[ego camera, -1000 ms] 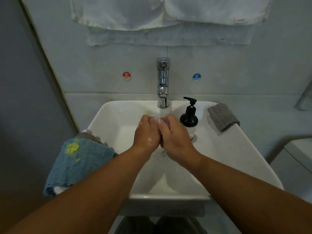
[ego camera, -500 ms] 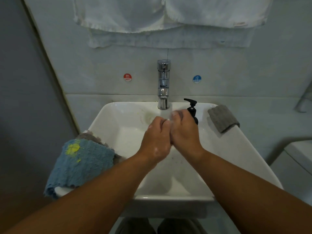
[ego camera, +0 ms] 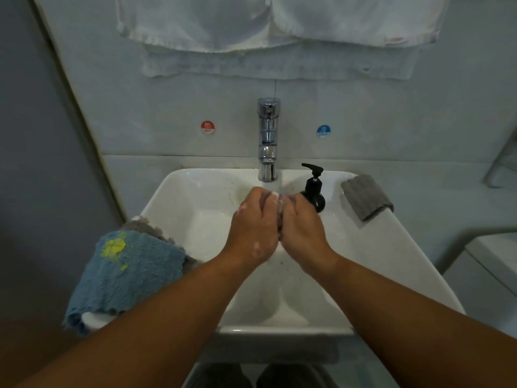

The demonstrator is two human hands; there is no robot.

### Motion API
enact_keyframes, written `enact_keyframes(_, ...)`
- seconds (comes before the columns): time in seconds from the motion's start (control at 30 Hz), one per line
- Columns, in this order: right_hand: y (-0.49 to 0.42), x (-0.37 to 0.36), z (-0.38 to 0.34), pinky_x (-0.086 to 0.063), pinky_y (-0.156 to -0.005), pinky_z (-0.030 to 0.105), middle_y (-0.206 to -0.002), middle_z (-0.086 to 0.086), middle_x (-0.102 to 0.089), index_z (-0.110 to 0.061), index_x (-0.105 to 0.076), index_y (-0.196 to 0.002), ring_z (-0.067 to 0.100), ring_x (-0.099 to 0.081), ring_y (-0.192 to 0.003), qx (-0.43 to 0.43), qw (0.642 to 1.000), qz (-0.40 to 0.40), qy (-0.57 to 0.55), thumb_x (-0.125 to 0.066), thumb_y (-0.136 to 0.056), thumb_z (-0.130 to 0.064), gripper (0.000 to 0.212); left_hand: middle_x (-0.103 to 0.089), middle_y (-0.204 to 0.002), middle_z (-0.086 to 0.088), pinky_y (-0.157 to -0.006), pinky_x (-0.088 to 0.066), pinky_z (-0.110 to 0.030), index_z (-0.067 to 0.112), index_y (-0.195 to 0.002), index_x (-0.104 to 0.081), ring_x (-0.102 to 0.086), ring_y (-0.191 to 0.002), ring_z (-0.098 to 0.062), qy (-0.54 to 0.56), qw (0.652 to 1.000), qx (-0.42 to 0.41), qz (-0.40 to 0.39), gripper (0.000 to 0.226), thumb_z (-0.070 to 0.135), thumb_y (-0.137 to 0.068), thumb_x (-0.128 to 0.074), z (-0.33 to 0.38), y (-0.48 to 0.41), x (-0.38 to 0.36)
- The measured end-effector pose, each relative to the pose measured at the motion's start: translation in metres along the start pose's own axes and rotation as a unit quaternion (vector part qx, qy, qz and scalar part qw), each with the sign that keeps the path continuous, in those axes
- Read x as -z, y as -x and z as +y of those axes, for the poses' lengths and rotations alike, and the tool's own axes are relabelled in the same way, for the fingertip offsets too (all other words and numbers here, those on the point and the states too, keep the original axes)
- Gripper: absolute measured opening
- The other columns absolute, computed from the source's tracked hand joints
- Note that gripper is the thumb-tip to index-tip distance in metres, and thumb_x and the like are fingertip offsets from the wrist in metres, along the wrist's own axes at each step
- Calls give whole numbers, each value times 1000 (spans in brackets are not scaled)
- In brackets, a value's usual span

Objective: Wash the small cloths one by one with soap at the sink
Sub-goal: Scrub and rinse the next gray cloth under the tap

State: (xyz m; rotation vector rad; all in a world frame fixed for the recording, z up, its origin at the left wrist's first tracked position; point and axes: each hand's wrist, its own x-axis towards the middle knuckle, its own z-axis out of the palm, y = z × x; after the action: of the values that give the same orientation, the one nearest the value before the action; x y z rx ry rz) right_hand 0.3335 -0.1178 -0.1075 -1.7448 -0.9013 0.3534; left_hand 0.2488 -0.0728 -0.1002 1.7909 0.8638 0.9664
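white sink (ego camera: 179, 191) under the tap (ego camera: 267, 141): left hand (ego camera: 253, 228) and right hand (ego camera: 303, 228) pressed together, each grip clenched on a small cloth (ego camera: 279, 217).

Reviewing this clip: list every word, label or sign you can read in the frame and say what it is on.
"HOT": red round sticker on the wall, left of the tap; the character above the word is too small to read.
"COLD": blue round sticker on the wall, right of the tap; its character is also unreadable.
Black soap pump bottle: no label readable in this frame.
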Motion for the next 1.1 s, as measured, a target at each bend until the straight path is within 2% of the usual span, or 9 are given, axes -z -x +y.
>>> enact_keyframes(0.13,13,-5,-10,-53,-70,25,-85,-6,-63,-17,-57,-102,6,-62,-79,115,993,-13,-17,-44,-107,-32,21,-63,-97,-2,-79,-57,-42,19,-106,-56,-63,-90,-21,-9,998,61,24,24,36,-109,-39,-4,-9,7)
enact_keyframes(0.23,-9,-1,-5,-53,-76,32,-90,-3,-62,-17,-56,-104,14,-63,-84,48,998,43,3,-42,-107,-33,22,-63,-94,-6,-73,-56,-47,21,-99,-57,-61,-84,-23,22,998,29,-49,24,34,-108,-39,-5,3,3)
enact_keyframes(0.33,-7,-2,5,-55,-79,40,-94,3,-64,-16,-59,-102,21,-64,-89,-21,1000,2,7,-39,-107,-38,30,-63,-94,-2,-76,-57,-39,22,-100,-57,-62,-86,-18,23,999,10,-40,23,34,-109,-39,-1,4,0)
enact_keyframes(0.4,7,-4,1,-51,-70,29,-90,-1,-64,-16,-59,-103,15,-63,-83,24,999,-30,3,-39,-108,-37,29,-61,-95,1,-72,-52,-29,20,-107,-55,-60,-85,-13,-6,999,34,25,24,35,-110,-36,1,-2,2)
enact_keyframes(0.53,10,-3,-9,-55,-70,30,-84,-4,-63,-16,-56,-102,9,-64,-78,119,993,-10,-22,-42,-108,-31,21,-64,-98,-5,-82,-59,-47,19,-107,-55,-64,-89,-25,16,998,67,-9,26,37,-109,-37,-5,-4,7)
enact_keyframes(0.73,-21,13,6,-53,-90,43,-98,1,-61,-16,-57,-108,22,-62,-98,-19,999,32,32,-41,-107,-33,24,-63,-96,-9,-63,-58,-36,21,-98,-57,-64,-81,-24,4,995,14,-95,23,36,-108,-43,0,0,9)
enact_keyframes(0.8,-27,20,2,-54,-84,42,-94,-1,-61,-19,-57,-102,24,-62,-97,-36,998,58,1,-43,-106,-31,19,-65,-99,-11,-66,-62,-42,21,-97,-57,-66,-83,-26,-1,997,34,-75,18,33,-106,-48,2,-6,16)
enact_keyframes(0.87,-30,29,-5,-55,-71,44,-90,0,-62,-22,-58,-97,24,-62,-88,-32,997,63,-42,-46,-104,-25,14,-66,-97,-11,-55,-58,-32,20,-101,-56,-64,-73,-21,-7,996,47,-69,8,26,-105,-52,8,-12,31)
enact_keyframes(1.1,-30,69,-8,-52,-68,27,-93,3,-72,-30,-75,-85,18,-66,-87,28,990,-135,-5,-61,-92,4,37,-63,-91,-18,-46,-49,-29,13,-97,-63,-59,-66,-26,-47,988,59,-136,25,-11,-89,-65,-2,-26,97)
